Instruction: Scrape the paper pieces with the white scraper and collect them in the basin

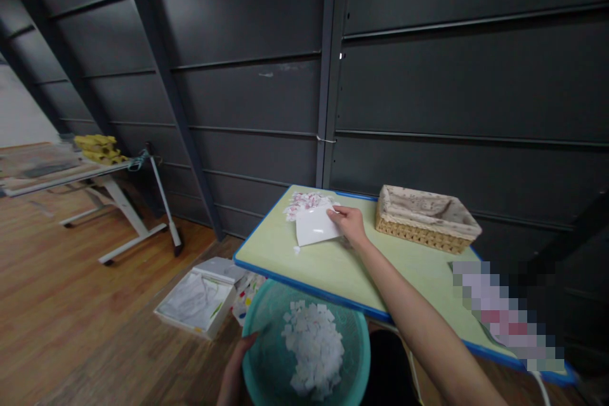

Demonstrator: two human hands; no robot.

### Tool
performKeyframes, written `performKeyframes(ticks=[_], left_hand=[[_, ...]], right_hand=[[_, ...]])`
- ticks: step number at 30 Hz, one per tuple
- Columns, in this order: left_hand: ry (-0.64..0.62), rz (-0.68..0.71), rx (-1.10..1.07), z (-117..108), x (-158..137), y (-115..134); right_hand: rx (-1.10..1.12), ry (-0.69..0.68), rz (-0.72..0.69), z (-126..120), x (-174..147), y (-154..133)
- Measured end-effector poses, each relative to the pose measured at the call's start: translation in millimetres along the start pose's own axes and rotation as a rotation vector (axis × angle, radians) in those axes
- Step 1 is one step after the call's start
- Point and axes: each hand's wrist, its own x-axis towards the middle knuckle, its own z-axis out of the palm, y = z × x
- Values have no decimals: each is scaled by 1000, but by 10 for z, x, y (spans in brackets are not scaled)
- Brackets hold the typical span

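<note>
The right hand reaches over the pale yellow-green counter with its fingers pinching a glossy white sheet at its right edge, close to the upper right corner. The thumb lies on the side facing the camera, while most of the other fingers are behind the sheet or turned out of sight. Nearly all of the sheet extends to the left of the fingertips, its lower left corner farthest from the grip; whether its lower edge touches the counter, I cannot tell. Just behind the sheet, and partly covered by it, lies a heap of white and pink scraps, and one small white scrap sits by the lower left corner. To the right of the hand, well apart from the fingers, stands a wicker basket with a patterned cloth lining. Below the counter's near edge is a teal basin with a mound of small white pieces in it. The left hand is at the basin's left rim, one digit lapping over it; its remaining fingers are hidden, so how far they close cannot be told. An open box lies on the floor left of the basin.
</note>
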Motion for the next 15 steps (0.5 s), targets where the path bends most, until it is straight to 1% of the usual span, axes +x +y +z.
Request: performKeyframes(ticks=[3, 8, 11, 13, 15], left_hand=[[-10, -12, 7, 3, -11, 5], [-6, 10, -12, 24, -55, 2], [-52, 24, -40, 47, -87, -1], [-36, 21, -44, 52, -89, 2], [0, 11, -26, 40, -67, 2]], right_hand=[[15, -75, -8, 17, -18, -4], [24, -220, -16, -5, -46, -46], [94, -381, 24, -33, -69, -93], [163, -467, 68, -45, -90, -133], [222, -523, 112, -53, -115, -177]])
